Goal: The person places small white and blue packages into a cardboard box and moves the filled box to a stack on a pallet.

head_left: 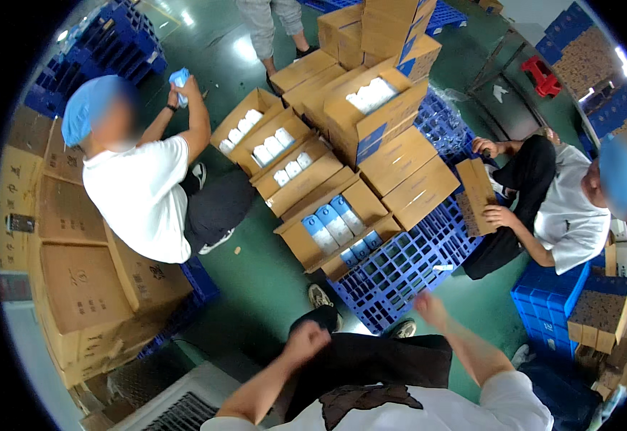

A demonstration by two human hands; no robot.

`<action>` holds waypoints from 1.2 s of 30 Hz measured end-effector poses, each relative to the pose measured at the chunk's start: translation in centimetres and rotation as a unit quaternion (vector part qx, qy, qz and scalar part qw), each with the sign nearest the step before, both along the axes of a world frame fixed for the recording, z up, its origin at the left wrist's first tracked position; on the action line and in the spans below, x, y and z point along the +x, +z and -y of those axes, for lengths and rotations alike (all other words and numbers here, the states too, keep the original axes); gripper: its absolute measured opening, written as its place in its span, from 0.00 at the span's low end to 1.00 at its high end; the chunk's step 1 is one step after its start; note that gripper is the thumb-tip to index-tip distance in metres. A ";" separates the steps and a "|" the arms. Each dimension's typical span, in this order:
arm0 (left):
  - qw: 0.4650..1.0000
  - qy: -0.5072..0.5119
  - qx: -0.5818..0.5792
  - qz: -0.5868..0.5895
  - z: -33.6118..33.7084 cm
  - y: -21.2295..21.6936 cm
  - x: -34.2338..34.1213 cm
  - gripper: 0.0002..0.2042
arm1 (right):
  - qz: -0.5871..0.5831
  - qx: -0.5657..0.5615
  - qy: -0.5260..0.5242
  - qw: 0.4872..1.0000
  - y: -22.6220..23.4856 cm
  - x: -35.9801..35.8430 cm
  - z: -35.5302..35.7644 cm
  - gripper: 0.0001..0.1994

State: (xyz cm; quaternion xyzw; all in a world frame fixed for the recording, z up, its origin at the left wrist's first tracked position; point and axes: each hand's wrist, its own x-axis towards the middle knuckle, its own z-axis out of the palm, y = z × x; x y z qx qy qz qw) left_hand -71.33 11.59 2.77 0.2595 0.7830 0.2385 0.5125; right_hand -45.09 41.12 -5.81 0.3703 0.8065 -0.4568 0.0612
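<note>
The open carton with 3 blue-and-white packs sits among the cartons ahead of you, apart from your hands. Your left hand, fingers curled inward, is near your left knee. Your right hand appears over the blue pallet's near edge; blur hides its fingers, so their state cannot be told. Outward, 2 seated co-workers flank the cartons.

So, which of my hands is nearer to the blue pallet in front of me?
Right. The right hand appears beside the near edge of the blue pallet; the left hand is farther off, leftward.
</note>
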 end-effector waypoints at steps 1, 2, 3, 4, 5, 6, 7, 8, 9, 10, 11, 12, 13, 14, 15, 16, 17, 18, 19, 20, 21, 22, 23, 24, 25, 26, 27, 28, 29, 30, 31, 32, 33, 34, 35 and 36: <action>0.978 0.191 0.033 -0.079 -2.3 -1.8 -2.2 0.20 | -0.012 -0.033 -0.083 0.996 1.3 -7.2 -2.8 0.10; 0.938 0.280 0.081 -0.186 -1.6 -9.4 -4.2 0.21 | -0.094 0.084 -0.088 0.988 -1.4 -10.8 -5.0 0.12; 0.905 0.410 0.045 -0.105 -4.9 -9.5 -7.6 0.25 | -0.170 0.172 -0.092 0.966 -2.7 -15.4 -7.7 0.15; 0.856 0.508 0.053 -0.083 -5.7 -12.0 -10.1 0.29 | -0.165 0.201 -0.105 0.960 -2.9 -19.4 -9.0 0.17; 0.798 0.597 0.061 -0.052 -6.3 -14.9 -11.2 0.34 | -0.167 0.172 -0.105 0.965 -3.8 -22.4 -10.5 0.17; 0.779 0.625 0.030 0.029 -7.6 -16.2 -12.8 0.36 | -0.131 0.228 -0.055 0.963 -4.8 -25.2 -11.8 0.18; 0.749 0.654 -0.004 0.108 -8.0 -17.5 -14.0 0.38 | -0.017 0.156 0.014 0.987 -3.8 -28.2 -11.8 0.23; 0.722 0.664 -0.029 0.194 -9.2 -19.1 -14.2 0.40 | 0.056 0.163 0.111 0.979 -5.3 -29.7 -13.2 0.26; 0.749 0.603 0.026 0.273 -9.7 -20.8 -14.8 0.41 | 0.130 0.167 0.201 0.957 -6.4 -31.0 -14.6 0.29; 0.765 0.538 0.078 0.345 -9.0 -22.6 -15.6 0.42 | 0.170 0.140 0.242 0.945 -6.5 -32.5 -14.4 0.33; 0.770 0.472 0.129 0.410 -8.1 -24.5 -16.0 0.42 | 0.211 0.114 0.289 0.927 -5.6 -33.9 -13.4 0.37; 0.746 0.484 0.212 0.405 -8.2 -26.1 -15.7 0.42 | 0.256 0.084 0.332 0.904 -5.1 -34.5 -12.2 0.41; 0.716 0.492 0.287 0.403 -8.5 -27.7 -14.8 0.41 | 0.199 0.298 0.276 0.892 -6.3 -33.4 -10.1 0.49; 0.682 0.498 0.361 0.396 -8.6 -29.0 -14.1 0.41 | 0.204 0.296 0.277 0.891 -7.3 -32.6 -9.6 0.50; 0.677 0.489 0.377 0.400 -8.9 -29.0 -14.0 0.40 | 0.211 0.294 0.274 0.891 -7.7 -32.2 -10.0 0.52; 0.684 0.472 0.388 0.399 -9.3 -29.0 -13.8 0.40 | 0.216 0.292 0.271 0.891 -8.0 -31.8 -10.3 0.53; 0.691 0.455 0.399 0.396 -9.8 -28.9 -13.5 0.40 | 0.157 0.299 0.240 0.910 -8.3 -30.7 -10.8 0.42; 0.694 0.446 0.408 0.391 -9.6 -28.2 -12.7 0.40 | 0.157 0.235 0.236 0.930 -7.4 -29.9 -11.1 0.38; 0.693 0.457 0.381 0.407 -10.6 -26.5 -11.6 0.40 | 0.158 0.176 0.222 0.946 -5.6 -29.0 -12.4 0.34; 0.691 0.468 0.353 0.422 -11.4 -24.5 -10.2 0.39 | 0.158 0.117 0.208 0.958 -4.4 -28.1 -13.8 0.31; 0.692 0.476 0.328 0.432 -11.6 -22.5 -9.3 0.39 | 0.179 0.117 0.195 0.957 -4.3 -27.3 -14.8 0.22; 0.714 0.444 0.345 0.418 -10.5 -23.1 -8.5 0.39 | 0.199 0.114 0.190 0.955 -5.2 -26.6 -15.3 0.15; 0.733 0.412 0.360 0.404 -8.8 -25.2 -7.5 0.39 | 0.146 0.128 0.208 0.959 -6.0 -25.3 -15.6 0.15; 0.752 0.380 0.371 0.391 -7.5 -27.2 -6.7 0.38 | 0.095 0.139 0.223 0.960 -6.9 -23.7 -16.0 0.15; 0.736 0.396 0.349 0.424 -6.7 -27.7 -6.3 0.35 | 0.054 0.080 0.210 0.973 -7.7 -22.0 -16.8 0.17; 0.800 0.424 0.274 0.325 -6.2 -28.3 -5.8 0.33 | 0.012 0.020 0.195 0.980 -8.4 -20.4 -17.6 0.19; 0.851 0.436 0.195 0.219 -7.3 -26.8 -5.6 0.32 | -0.031 -0.035 0.172 0.984 -8.6 -19.3 -18.3 0.22; 0.884 0.441 0.113 0.106 -8.2 -24.9 -6.0 0.31 | -0.034 0.059 0.163 0.984 -8.6 -19.0 -18.2 0.22; 0.901 0.406 0.114 0.105 -8.4 -23.2 -7.2 0.30 | -0.036 0.153 0.153 0.976 -8.7 -18.8 -18.0 0.21; 0.893 0.425 0.132 0.066 -8.8 -21.0 -7.2 0.32 | -0.041 0.246 0.145 0.957 -8.4 -18.8 -17.1 0.21; 0.881 0.449 0.148 0.027 -9.3 -19.0 -7.1 0.35 | -0.063 0.363 0.136 0.920 -6.7 -19.6 -14.9 0.19; 0.867 0.471 0.164 -0.010 -9.5 -17.8 -7.2 0.38 | -0.083 0.474 0.124 0.868 -4.3 -20.7 -12.3 0.16; 0.868 0.454 0.198 -0.037 -8.8 -19.2 -7.8 0.52 | -0.116 0.449 0.182 0.867 -3.2 -22.1 -10.5 0.14; 0.897 0.407 0.127 -0.117 -9.8 -19.4 -7.6 0.56 | -0.119 0.379 0.223 0.890 -2.8 -22.8 -9.6 0.11; 0.913 0.354 0.052 -0.195 -11.0 -19.7 -7.1 0.61 | -0.044 0.337 0.265 0.903 -3.0 -24.3 -9.1 0.10; 0.917 0.292 -0.023 -0.269 -12.0 -19.8 -6.2 0.65 | 0.034 0.291 0.299 0.908 -3.9 -25.0 -9.1 0.10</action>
